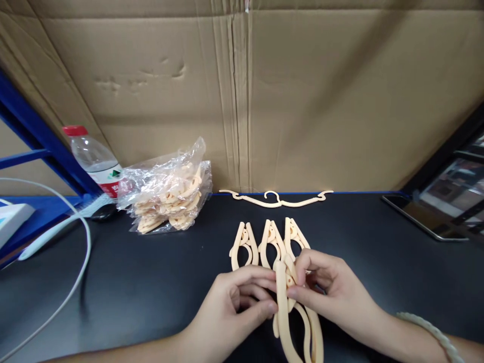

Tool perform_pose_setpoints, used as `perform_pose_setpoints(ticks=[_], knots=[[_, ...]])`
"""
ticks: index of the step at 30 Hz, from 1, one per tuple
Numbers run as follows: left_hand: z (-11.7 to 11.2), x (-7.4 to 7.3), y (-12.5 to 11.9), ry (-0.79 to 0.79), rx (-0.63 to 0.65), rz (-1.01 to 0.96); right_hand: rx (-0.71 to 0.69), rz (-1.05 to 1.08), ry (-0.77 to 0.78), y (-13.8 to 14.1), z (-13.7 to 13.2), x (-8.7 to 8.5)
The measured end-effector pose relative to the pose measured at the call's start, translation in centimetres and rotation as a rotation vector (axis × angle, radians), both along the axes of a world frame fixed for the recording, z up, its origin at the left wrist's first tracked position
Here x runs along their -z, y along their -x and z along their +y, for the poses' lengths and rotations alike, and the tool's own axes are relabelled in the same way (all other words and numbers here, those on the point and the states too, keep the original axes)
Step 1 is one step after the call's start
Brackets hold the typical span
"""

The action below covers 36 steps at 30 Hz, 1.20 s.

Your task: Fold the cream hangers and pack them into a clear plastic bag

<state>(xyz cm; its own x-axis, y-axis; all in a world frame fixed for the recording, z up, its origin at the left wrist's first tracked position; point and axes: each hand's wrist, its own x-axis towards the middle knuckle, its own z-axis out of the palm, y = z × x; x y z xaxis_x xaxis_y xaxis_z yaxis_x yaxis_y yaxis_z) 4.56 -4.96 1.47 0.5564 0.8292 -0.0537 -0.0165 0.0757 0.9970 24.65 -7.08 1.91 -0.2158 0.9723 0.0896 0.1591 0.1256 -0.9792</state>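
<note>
Between my two hands is a cream folding hanger (283, 307), folded up and held above the black table. My left hand (230, 305) grips its left arm between thumb and fingers. With thumb and fingers, my right hand (327, 282) pinches the upper right part near the pivot. Just beyond lie more folded hangers in a row: a left one (235, 249), a middle one (266, 242) and a right one (289, 232), partly covered by my hands and the held hanger. An unfolded hanger (270, 203) with its hook up lies at the table's back edge.
Clear plastic bags of folded hangers (177, 196) sit at the back left, beside a red-capped bottle (96, 159). A pale brush (56, 232) and a white cable (85, 252) are at left. A phone-like dark device (419, 217) lies at right. Cardboard (321, 91) stands behind.
</note>
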Motion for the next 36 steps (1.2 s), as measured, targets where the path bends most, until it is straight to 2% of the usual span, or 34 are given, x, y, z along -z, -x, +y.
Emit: perform_pose_setpoints(ticks=[5,8,11,13,15,18,20,31,36], knots=[[0.1,0.1,0.0,-0.081,-0.062,0.042,0.041,0.069,0.001,-0.9,0.9,-0.6],[0.2,0.4,0.3,-0.171,-0.072,0.052,0.082,0.180,0.012,-3.0,2.7,-1.2],[0.2,1.0,0.6,-0.291,-0.019,0.063,0.189,0.205,0.049,-6.0,4.8,-1.3],[0.2,1.3,0.8,-0.348,0.013,0.073,0.241,0.115,0.080,-7.9,5.9,-1.0],[0.2,1.6,1.0,-0.373,0.026,0.092,0.239,-0.069,0.084,-9.3,6.8,-0.4],[0.3,1.7,1.2,-0.384,0.019,0.110,0.215,-0.371,-0.013,-10.1,7.8,0.7],[0.4,1.7,1.3,-0.393,0.018,0.124,0.226,-0.476,-0.080,-10.2,8.2,1.4],[0.6,0.9,1.3,-0.422,0.000,0.165,0.338,-0.694,-0.347,-10.9,8.7,3.0],[0.6,1.0,1.3,-0.389,-0.007,0.144,0.403,-0.735,-0.478,-12.9,11.0,3.1]])
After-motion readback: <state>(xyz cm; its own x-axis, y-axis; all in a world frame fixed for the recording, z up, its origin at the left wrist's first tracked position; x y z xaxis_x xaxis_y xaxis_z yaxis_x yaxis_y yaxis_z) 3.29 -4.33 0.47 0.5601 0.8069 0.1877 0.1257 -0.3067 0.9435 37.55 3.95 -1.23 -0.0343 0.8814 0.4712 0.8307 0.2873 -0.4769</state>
